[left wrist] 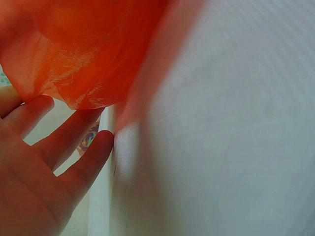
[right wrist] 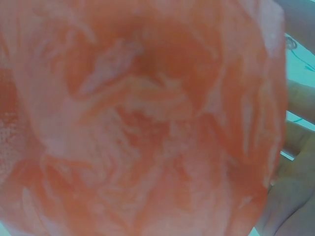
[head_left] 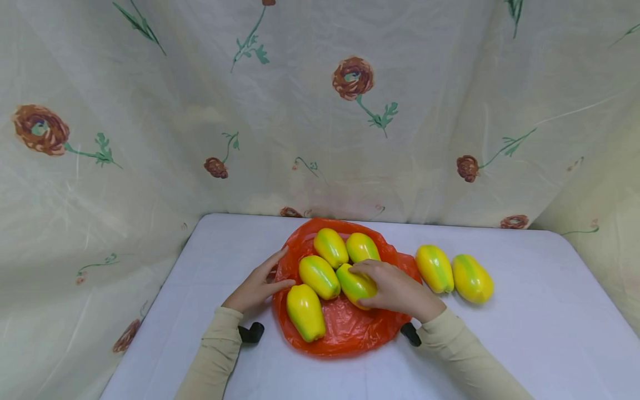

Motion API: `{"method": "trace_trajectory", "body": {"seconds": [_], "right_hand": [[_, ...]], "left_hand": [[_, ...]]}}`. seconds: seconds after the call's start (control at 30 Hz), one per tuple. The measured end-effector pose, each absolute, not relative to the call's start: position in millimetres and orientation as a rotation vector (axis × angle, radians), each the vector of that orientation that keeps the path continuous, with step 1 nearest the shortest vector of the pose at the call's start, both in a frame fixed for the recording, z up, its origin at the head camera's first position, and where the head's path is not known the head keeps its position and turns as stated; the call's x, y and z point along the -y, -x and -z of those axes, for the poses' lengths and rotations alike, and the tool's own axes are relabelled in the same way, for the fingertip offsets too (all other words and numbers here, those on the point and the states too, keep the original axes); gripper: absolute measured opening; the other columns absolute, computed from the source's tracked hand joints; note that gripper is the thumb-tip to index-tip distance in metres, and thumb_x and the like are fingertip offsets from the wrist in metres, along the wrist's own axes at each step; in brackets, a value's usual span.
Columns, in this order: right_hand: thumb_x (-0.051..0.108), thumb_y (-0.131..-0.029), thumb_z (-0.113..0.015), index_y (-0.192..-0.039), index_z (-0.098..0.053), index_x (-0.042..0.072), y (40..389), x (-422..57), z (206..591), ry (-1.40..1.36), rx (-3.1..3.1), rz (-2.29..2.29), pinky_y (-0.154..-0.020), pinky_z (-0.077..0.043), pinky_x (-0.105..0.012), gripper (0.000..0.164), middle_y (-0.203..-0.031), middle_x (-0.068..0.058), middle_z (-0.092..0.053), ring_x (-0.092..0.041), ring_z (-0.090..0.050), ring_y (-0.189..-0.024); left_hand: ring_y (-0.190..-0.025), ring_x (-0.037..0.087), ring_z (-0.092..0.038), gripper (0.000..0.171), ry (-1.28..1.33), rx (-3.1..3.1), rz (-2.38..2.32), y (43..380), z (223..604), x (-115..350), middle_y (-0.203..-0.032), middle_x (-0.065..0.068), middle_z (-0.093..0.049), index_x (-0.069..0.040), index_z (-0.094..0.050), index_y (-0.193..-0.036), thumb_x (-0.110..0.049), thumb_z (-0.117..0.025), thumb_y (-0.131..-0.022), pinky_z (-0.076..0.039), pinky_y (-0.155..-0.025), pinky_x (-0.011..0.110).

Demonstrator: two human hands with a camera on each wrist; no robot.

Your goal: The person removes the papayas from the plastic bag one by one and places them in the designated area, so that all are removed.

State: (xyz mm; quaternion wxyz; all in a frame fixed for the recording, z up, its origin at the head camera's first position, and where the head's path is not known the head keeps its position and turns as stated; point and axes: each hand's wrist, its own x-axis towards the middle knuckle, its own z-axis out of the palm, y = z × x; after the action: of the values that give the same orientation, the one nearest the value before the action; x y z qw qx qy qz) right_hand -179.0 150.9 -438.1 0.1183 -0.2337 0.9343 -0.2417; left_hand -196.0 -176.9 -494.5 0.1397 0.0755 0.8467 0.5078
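Note:
A red plastic bag lies spread on the table with several yellow-green papayas on it, among them one at its front left. My right hand grips a papaya on the right side of the group, thumb and fingers around it. At the bag's left edge my left hand rests with its fingers spread. The left wrist view shows those fingers touching the red plastic. In the right wrist view, blurred red plastic hides most of the right hand.
Two more papayas, a left one and a right one, lie side by side on the white tabletop, right of the bag. A flowered curtain hangs behind the table. Black wrist mounts show by the left wrist and right wrist.

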Motion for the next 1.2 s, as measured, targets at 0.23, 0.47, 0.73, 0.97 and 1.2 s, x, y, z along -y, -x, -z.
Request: {"method": "trace_trajectory", "body": {"seconds": [0.23, 0.47, 0.73, 0.97, 1.2], "right_hand": [[0.029, -0.086, -0.085, -0.141, -0.063, 0.016, 178, -152, 439, 0.700, -2.744, 0.712, -0.107, -0.055, -0.048, 0.061, -0.143, -0.003, -0.063, -0.024, -0.059, -0.129], [0.031, -0.086, -0.085, -0.142, -0.063, 0.020, 178, -152, 441, 0.680, -2.738, 0.731, -0.107, -0.056, -0.046, 0.061, -0.144, -0.001, -0.063, -0.023, -0.059, -0.130], [0.032, -0.087, -0.084, -0.144, -0.061, 0.019, 174, -154, 440, 0.696, -2.749, 0.728, -0.109, -0.054, -0.050, 0.062, -0.147, -0.002, -0.062, -0.026, -0.056, -0.136], [0.033, -0.088, -0.083, -0.144, -0.061, 0.017, 172, -160, 441, 0.698, -2.757, 0.740, -0.111, -0.052, -0.053, 0.062, -0.147, -0.006, -0.060, -0.030, -0.056, -0.136], [0.033, -0.087, -0.084, -0.144, -0.061, 0.017, 168, -164, 440, 0.704, -2.769, 0.767, -0.110, -0.053, -0.053, 0.064, -0.148, -0.006, -0.060, -0.030, -0.056, -0.136]], "left_hand": [[-0.155, 0.028, -0.035, 0.083, -0.227, -2.442, -1.467, 198, 495, 177, -0.170, -0.006, -0.030, -0.045, -0.027, -0.161, -0.041, -0.076, -0.094, -0.041, -0.121, 0.053], [-0.155, 0.028, -0.035, 0.083, -0.237, -2.437, -1.469, 198, 496, 178, -0.170, -0.006, -0.030, -0.045, -0.027, -0.162, -0.041, -0.075, -0.094, -0.040, -0.122, 0.053], [-0.155, 0.028, -0.034, 0.082, -0.228, -2.434, -1.471, 198, 496, 179, -0.170, -0.006, -0.030, -0.046, -0.028, -0.161, -0.042, -0.075, -0.094, -0.039, -0.122, 0.054], [-0.156, 0.028, -0.033, 0.083, -0.215, -2.434, -1.472, 197, 495, 179, -0.170, -0.006, -0.030, -0.046, -0.027, -0.161, -0.043, -0.075, -0.094, -0.039, -0.121, 0.054], [-0.156, 0.027, -0.032, 0.082, -0.210, -2.432, -1.472, 197, 495, 179, -0.170, -0.006, -0.030, -0.046, -0.028, -0.161, -0.042, -0.075, -0.094, -0.039, -0.122, 0.055]]}}
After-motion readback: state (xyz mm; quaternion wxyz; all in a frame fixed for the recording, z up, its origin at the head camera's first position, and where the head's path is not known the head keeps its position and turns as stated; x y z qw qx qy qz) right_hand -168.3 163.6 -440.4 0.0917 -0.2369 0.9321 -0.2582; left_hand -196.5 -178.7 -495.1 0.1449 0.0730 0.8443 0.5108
